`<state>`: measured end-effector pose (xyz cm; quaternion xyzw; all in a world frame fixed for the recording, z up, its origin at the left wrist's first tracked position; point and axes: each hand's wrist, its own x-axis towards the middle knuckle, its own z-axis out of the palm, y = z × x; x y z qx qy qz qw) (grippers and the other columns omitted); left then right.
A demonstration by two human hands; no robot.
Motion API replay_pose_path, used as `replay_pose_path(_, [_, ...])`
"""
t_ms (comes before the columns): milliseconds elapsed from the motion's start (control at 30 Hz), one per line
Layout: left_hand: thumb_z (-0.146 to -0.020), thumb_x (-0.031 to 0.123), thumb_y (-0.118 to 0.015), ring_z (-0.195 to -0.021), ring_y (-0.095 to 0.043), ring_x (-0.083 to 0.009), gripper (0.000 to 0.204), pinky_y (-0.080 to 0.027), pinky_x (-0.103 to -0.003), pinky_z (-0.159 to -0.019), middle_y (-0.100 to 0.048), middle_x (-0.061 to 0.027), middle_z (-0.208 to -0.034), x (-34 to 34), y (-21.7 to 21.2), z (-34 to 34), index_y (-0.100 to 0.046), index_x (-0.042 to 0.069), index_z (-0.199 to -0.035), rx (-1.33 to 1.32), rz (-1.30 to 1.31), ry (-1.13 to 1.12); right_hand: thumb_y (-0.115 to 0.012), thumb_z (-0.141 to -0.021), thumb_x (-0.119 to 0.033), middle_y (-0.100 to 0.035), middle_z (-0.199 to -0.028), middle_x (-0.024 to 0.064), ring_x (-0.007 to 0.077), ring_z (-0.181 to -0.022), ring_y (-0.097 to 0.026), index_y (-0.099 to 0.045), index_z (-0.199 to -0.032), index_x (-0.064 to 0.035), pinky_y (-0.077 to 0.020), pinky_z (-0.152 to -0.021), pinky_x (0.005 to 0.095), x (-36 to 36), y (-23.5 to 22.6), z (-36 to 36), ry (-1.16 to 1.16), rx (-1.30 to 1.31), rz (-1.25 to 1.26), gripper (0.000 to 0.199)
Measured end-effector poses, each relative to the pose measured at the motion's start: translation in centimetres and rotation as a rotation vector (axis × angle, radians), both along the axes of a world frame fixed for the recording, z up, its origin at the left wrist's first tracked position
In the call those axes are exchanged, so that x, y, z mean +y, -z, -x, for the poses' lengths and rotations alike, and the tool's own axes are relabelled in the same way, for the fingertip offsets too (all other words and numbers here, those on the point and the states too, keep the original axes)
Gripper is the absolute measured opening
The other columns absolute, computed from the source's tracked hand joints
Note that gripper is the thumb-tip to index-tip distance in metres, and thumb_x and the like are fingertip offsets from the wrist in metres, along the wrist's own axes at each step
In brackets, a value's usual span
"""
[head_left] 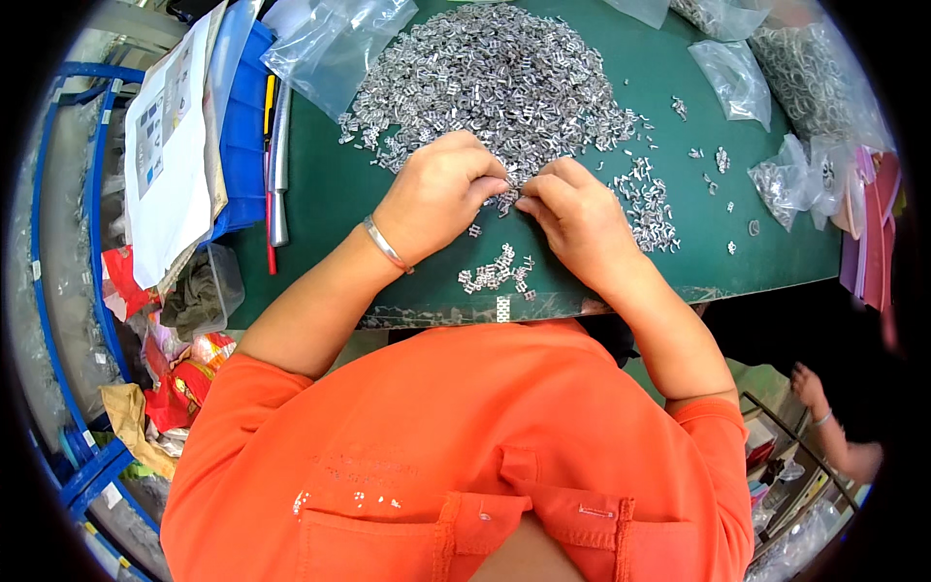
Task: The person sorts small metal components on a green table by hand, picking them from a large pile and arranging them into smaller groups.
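At the centre of the green bench (320,194), the left hand (436,194) and right hand (577,218) meet fingertip to fingertip, each grip pinched together on a small metal clip (511,197) at the pile's six o'clock edge. Above them, toward twelve o'clock, spreads the big pile of silvery clips (495,78). A small cluster of clips (499,274) lies at six o'clock of the hands. Clear plastic bags (330,44) sit at eleven o'clock, and a metal bracelet (386,245) circles the left wrist.
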<state>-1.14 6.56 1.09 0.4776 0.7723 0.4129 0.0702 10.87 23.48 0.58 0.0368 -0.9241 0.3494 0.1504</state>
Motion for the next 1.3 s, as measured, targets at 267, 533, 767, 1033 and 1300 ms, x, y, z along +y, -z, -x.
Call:
replay_pose_path(267, [-0.083, 0.002, -0.074, -0.069, -0.063, -0.0115, 0.008, -0.051, -0.026, -0.063, -0.069, -0.0063, -0.085, 0.2, -1.0, -0.4, -0.072, 0.001, -0.090, -0.234, 0.061, -0.148, -0.072, -0.082, -0.005, -0.070, -0.090, 0.0146, 0.0317, -0.080, -0.069, -0.071, -0.089, -0.0023, -0.0551, -0.071, 0.0366, 1.8, -1.3, -0.8, 0.169, -0.130, 0.208, 0.007])
replay_pose_path(533, [-0.081, 0.003, -0.076, -0.068, -0.065, -0.0104, 0.014, -0.052, -0.024, -0.063, -0.069, -0.0071, -0.083, 0.6, -1.1, -0.1, -0.074, 0.001, -0.095, -0.215, 0.064, -0.077, -0.068, -0.085, -0.003, -0.068, -0.088, 0.0145, 0.0314, -0.079, -0.068, -0.069, -0.095, -0.0027, -0.0542, -0.071, 0.0378, 3.0, -1.4, -1.5, 0.253, -0.123, 0.172, 0.010])
replay_pose_path(767, [-0.081, 0.003, -0.075, -0.071, -0.067, -0.0137, 0.011, -0.053, -0.026, -0.064, -0.070, -0.0082, -0.084, 0.7, -1.4, 0.1, -0.074, 0.000, -0.092, -0.297, 0.057, -0.120, -0.070, -0.085, -0.009, -0.061, -0.084, 0.0149, 0.0372, -0.077, -0.064, -0.066, -0.091, -0.0033, -0.0526, -0.067, 0.0452, 1.7, -1.0, -0.2, 0.175, -0.116, -0.037, 0.009])
replay_pose_path(1033, [-0.076, 0.001, -0.074, -0.076, -0.064, -0.0309, 0.015, -0.052, -0.038, -0.068, -0.063, -0.0125, -0.082, 0.9, 0.0, -0.4, -0.069, 0.001, -0.091, 0.107, 0.060, 0.012, -0.067, -0.086, -0.004, -0.065, -0.081, 0.0134, 0.0281, -0.073, -0.066, -0.065, -0.094, -0.0002, -0.0527, -0.066, 0.0374, 2.7, -1.8, -0.5, 0.195, -0.203, 0.213, 0.009])
replay_pose_path(1300, [-0.080, -0.001, -0.072, -0.069, -0.067, -0.0189, 0.006, -0.053, -0.031, -0.063, -0.067, -0.0098, -0.081, 0.4, -0.8, -0.1, -0.070, 0.001, -0.086, -0.157, 0.013, -0.044, -0.062, -0.083, 0.003, -0.062, -0.089, 0.0143, 0.0367, -0.081, -0.064, -0.064, -0.097, -0.0017, -0.0536, -0.068, 0.0410, 0.0, -2.5, -3.1, -0.236, -0.151, 0.202, 0.015])
